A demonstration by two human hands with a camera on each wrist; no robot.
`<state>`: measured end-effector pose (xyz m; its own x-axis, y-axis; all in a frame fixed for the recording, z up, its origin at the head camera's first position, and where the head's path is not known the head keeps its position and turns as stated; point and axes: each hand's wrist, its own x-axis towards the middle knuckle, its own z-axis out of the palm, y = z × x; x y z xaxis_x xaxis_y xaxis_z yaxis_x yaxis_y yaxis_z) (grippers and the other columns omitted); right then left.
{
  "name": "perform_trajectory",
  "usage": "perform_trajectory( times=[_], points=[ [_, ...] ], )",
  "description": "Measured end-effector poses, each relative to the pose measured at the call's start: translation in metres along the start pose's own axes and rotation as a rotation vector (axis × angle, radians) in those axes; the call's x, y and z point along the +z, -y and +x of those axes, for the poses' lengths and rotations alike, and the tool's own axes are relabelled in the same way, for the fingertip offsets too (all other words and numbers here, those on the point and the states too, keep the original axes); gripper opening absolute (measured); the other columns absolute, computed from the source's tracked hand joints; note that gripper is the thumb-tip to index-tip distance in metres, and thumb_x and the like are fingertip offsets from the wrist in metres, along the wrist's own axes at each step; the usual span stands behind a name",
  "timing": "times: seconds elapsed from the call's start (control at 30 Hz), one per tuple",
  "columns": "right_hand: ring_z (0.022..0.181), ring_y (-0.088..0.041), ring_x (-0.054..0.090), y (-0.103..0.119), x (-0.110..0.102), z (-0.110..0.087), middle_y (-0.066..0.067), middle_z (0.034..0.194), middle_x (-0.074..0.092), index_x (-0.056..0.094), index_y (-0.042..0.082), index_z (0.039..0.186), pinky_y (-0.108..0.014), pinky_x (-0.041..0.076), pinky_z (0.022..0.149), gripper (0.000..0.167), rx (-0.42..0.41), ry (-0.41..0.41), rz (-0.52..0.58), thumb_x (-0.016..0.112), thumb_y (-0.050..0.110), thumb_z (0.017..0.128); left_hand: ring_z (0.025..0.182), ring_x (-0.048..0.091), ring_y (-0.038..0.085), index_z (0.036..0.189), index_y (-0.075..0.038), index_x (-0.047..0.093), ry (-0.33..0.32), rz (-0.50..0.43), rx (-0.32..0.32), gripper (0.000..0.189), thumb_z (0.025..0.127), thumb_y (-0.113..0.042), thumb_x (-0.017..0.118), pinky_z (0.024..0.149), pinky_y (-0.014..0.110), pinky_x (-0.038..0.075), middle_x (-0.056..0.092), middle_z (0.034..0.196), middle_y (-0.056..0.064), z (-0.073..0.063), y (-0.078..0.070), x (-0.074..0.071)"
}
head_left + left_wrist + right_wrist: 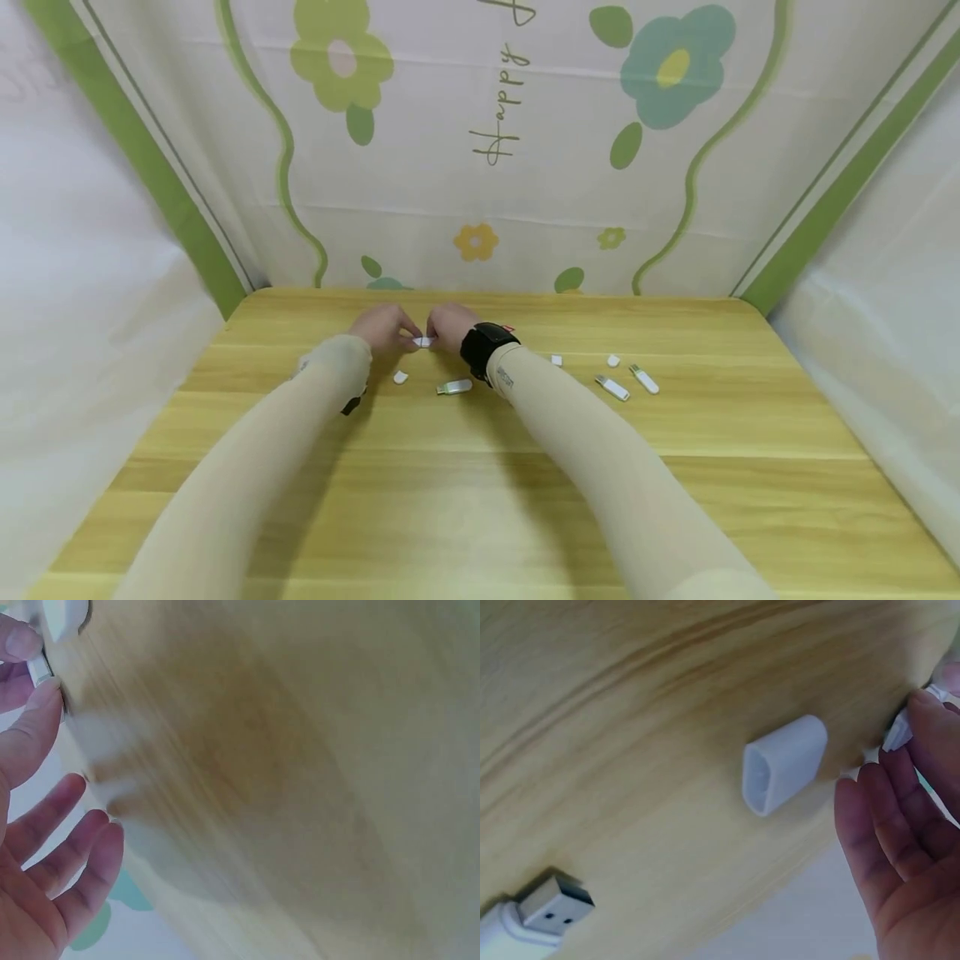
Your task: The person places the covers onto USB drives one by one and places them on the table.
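Observation:
Between the fingertips of both hands is a small white USB stick (pixel 422 342), held low at the table's far side. A thin line crosses it, and the fingers partly hide it. My left hand (pixel 382 329) pinches one end with thumb and forefinger; its other fingers stay loosely bent apart in the left wrist view. From the opposite side my right hand (pixel 450 325) pinches the other end (pixel 898 731). Nearer to me lie a loose white cap (pixel 401 377) and an uncapped USB stick (pixel 454 387) with its metal plug pointing left.
Right of the right wrist lie two white caps, one square (pixel 557 360) and one rounded (pixel 613 361). Two uncapped USB sticks, one lower (pixel 612 387) and one farther right (pixel 644 379), lie beside them. A flower-printed curtain (pixel 555 192) hangs behind the wooden table (pixel 450 500).

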<state>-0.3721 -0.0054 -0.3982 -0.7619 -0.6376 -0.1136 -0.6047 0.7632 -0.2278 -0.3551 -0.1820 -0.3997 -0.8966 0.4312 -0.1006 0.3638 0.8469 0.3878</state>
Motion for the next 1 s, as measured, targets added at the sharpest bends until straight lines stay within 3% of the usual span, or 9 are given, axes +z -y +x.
perform_trajectory(
  times=[0.3,0.53,0.67,0.9,1.0],
  points=[
    [0.086,-0.012,0.062,0.001,-0.005,-0.008,0.000,0.101,0.071,0.075,0.009,0.106,-0.025,0.051,0.077,0.017,0.049,0.001,0.016,0.073,0.018,0.092,0.111,0.061,0.031,0.103,-0.014,0.079,-0.051,-0.011,-0.045,0.018,0.086,-0.019,0.079,0.094,0.046,0.049,0.071,0.115,0.008,0.001,-0.004,0.002],
    [0.085,-0.014,0.061,0.005,-0.008,-0.017,-0.002,0.103,0.071,0.075,0.008,0.107,-0.026,0.051,0.076,0.016,0.063,-0.012,0.056,0.070,0.015,0.094,0.107,0.063,0.033,0.102,-0.011,0.079,-0.078,0.047,0.001,0.018,0.086,-0.018,0.079,0.094,0.047,0.049,0.070,0.113,0.013,-0.003,-0.012,0.001],
    [0.082,-0.014,0.061,0.004,-0.004,-0.019,-0.001,0.099,0.072,0.077,0.009,0.103,-0.026,0.050,0.075,0.013,0.063,-0.052,0.082,0.071,0.013,0.093,0.111,0.061,0.034,0.105,-0.011,0.078,-0.087,0.045,-0.015,0.019,0.087,-0.018,0.078,0.096,0.048,0.048,0.068,0.118,0.015,-0.004,-0.014,0.002],
    [0.095,-0.017,0.064,0.003,0.010,-0.013,0.000,0.104,0.073,0.077,0.011,0.107,-0.029,0.050,0.085,0.018,0.093,-0.089,0.079,0.075,0.016,0.090,0.122,0.055,0.040,0.112,-0.017,0.077,-0.056,0.046,-0.018,0.031,0.085,-0.031,0.079,0.102,0.053,0.042,0.059,0.133,0.019,-0.002,0.007,0.012],
    [0.087,-0.016,0.062,0.007,0.011,-0.016,0.001,0.096,0.073,0.078,0.010,0.106,-0.027,0.049,0.079,0.017,0.094,-0.086,0.079,0.075,0.016,0.090,0.124,0.053,0.041,0.114,-0.018,0.076,-0.050,0.031,-0.027,0.035,0.083,-0.034,0.080,0.102,0.054,0.042,0.056,0.137,0.018,-0.005,0.014,0.015]
  ],
)
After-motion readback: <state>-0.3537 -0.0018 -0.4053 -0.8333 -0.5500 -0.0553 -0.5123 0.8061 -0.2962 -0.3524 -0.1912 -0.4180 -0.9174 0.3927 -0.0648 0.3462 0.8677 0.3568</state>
